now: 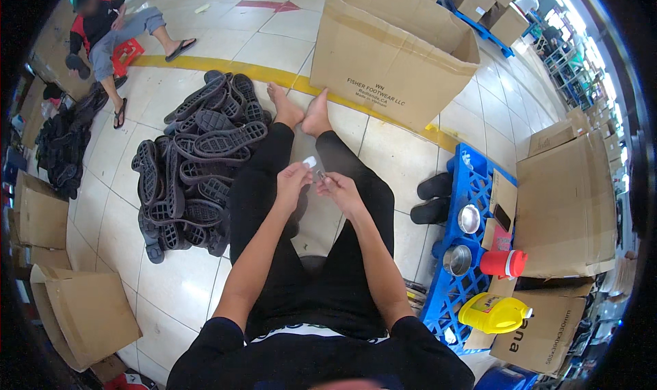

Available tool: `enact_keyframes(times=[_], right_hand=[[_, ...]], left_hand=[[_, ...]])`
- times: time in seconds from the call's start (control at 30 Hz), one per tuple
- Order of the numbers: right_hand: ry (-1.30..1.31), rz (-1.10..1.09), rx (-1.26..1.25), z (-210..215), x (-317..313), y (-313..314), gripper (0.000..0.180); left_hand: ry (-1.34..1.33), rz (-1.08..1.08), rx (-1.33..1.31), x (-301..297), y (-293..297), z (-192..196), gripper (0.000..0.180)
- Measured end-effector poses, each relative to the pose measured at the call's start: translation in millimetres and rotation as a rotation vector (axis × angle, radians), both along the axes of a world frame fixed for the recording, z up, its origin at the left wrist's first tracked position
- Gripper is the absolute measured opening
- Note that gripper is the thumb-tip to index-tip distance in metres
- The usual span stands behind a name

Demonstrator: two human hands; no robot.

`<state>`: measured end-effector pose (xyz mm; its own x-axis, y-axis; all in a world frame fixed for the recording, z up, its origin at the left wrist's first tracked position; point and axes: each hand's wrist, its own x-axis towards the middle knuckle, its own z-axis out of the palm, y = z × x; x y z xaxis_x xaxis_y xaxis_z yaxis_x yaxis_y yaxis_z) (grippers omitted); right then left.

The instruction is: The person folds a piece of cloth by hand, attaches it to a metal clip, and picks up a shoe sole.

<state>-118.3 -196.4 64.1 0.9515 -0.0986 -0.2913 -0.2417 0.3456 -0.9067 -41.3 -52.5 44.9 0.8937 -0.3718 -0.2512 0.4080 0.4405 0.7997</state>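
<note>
The person sits on the tiled floor [171, 280] with legs stretched out, both hands raised close together over the lap. The left hand [293, 179] pinches a small white piece [309, 162] at its fingertips, fingers closed on it. The right hand [340, 188] is closed around a small thin metal item [321, 175], too small to identify, just beside the white piece. A pile of black shoe soles [198, 164] lies on the floor to the left of the legs. A large open cardboard box [390, 54] stands beyond the bare feet. A blue plastic pallet [465, 253] on the right carries a yellow jug [494, 312], a red cup [504, 262] and two metal bowls [457, 260]
</note>
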Motion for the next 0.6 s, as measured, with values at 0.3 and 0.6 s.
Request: enact_keyframes(times=[0.3, 0.6], right_hand=[[-0.042, -0.172, -0.212, 2.7, -1.8, 14.4, 0.018], [-0.047, -0.301, -0.372, 17.0, -4.6, 24.1, 0.017]], left_hand=[[-0.059, -0.036, 0.013, -6.8, -1.1, 1.4, 0.017], [-0.122, -0.026, 0.087, -10.5, -5.7, -1.4, 0.019]])
